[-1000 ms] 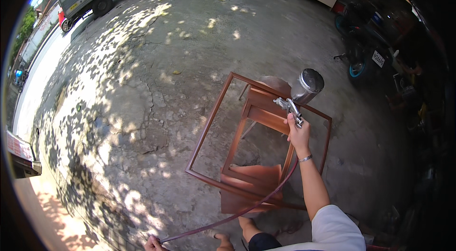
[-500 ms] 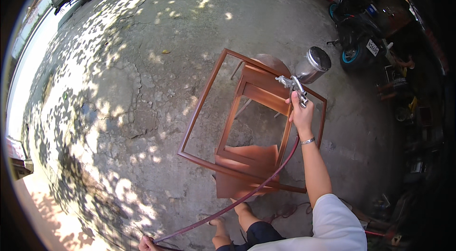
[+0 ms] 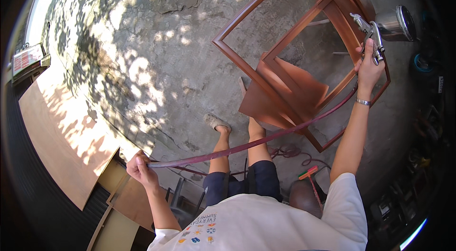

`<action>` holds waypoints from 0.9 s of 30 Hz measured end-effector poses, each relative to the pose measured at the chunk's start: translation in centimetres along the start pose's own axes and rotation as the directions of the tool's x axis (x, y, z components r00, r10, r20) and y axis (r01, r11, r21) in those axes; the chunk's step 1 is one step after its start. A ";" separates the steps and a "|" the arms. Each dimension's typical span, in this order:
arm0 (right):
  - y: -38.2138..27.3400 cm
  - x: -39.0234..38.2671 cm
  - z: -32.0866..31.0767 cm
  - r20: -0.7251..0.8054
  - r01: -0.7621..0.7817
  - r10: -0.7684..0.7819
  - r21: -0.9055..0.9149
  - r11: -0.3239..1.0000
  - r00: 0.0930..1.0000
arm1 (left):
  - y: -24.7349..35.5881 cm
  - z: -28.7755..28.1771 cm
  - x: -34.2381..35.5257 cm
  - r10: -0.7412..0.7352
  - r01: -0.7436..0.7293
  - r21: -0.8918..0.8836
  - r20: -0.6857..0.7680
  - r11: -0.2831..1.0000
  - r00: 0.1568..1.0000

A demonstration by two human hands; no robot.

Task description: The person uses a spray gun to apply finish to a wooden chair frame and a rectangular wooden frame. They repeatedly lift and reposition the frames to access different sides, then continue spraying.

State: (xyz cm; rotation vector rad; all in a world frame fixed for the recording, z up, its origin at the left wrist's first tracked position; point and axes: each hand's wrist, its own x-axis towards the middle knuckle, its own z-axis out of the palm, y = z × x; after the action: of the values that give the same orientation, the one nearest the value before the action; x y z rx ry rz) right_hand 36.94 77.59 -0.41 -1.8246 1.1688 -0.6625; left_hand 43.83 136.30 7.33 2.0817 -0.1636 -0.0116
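R hand (image 3: 369,73) has its fingers wrapped round the handle of a metal spray gun (image 3: 373,35), w/ the thumb up at the back; can't tell if the trigger's pulled. The gun sits over the right part of the larger brown frame (image 3: 244,71), its cup (image 3: 395,24) jutting out to the right, nozzle pointing up-left (tilted a fair bit, as seen here). L hand (image 3: 141,169) is well apart, low on the left, fingers closed tight round the hose (image 3: 247,146), prob. to lift the slack off the brown wood; the hose crosses in front of the frame's lower part, touching or not I can't tell. Metal legs (image 3: 319,22) show under the wood, so it's prob. propped up for easier reach. Count: 1 gun w/ 1 cup, 1 hose (loops on the floor (image 3: 190,51) too), 2 frames, i.e. the larger one & a smaller frame (image 3: 299,24) seen inside it, at least 1 brown panel (image 3: 308,78) below, 3 leg pieces visible, 1 wristband (image 3: 363,102) on the R wrist, 1 clog (image 3: 217,122) in view.
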 end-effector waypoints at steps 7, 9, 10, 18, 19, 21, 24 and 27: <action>5.4 -8.2 5.2 0.350 -0.116 0.073 0.104 0.988 0.934 | 0.1 -0.6 0.1 -0.052 0.053 0.010 -0.046 0.999 0.998; 5.0 -10.9 6.3 0.427 -0.064 0.003 0.128 0.990 0.904 | 0.4 -0.4 0.3 -0.085 0.088 0.034 -0.061 0.996 0.994; 5.2 -12.1 6.5 0.464 -0.038 -0.021 0.116 0.993 0.886 | 0.5 -0.2 0.4 -0.089 0.091 0.031 -0.061 0.995 0.994; 3.6 -15.3 6.5 0.730 -0.029 -0.162 0.241 0.970 0.664 | 0.8 1.9 1.7 -0.105 0.107 0.077 -0.035 0.991 0.994; 3.2 -15.4 6.7 0.719 -0.098 -0.141 0.281 0.955 0.680 | 1.0 2.0 1.8 -0.119 0.121 0.075 -0.027 0.990 0.993; 3.4 -13.6 6.8 0.736 -0.060 -0.142 0.240 0.969 0.662 | 0.9 2.0 1.5 -0.129 0.130 0.054 -0.027 0.990 0.991; 3.4 -7.7 7.3 0.623 0.022 -0.123 0.167 0.986 0.773 | 1.4 2.9 1.8 -0.103 0.102 0.076 0.001 0.992 0.995; 5.6 -0.5 7.7 0.508 -0.118 0.063 0.076 0.990 0.859 | 2.6 5.1 2.6 -0.093 0.092 0.092 0.000 0.991 0.996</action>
State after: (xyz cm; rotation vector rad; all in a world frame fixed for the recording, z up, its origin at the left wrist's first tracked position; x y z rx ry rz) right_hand 40.22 79.79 -9.13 -1.6991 0.8402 -0.1613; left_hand 45.77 130.30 7.19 2.1801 -0.0711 -0.0663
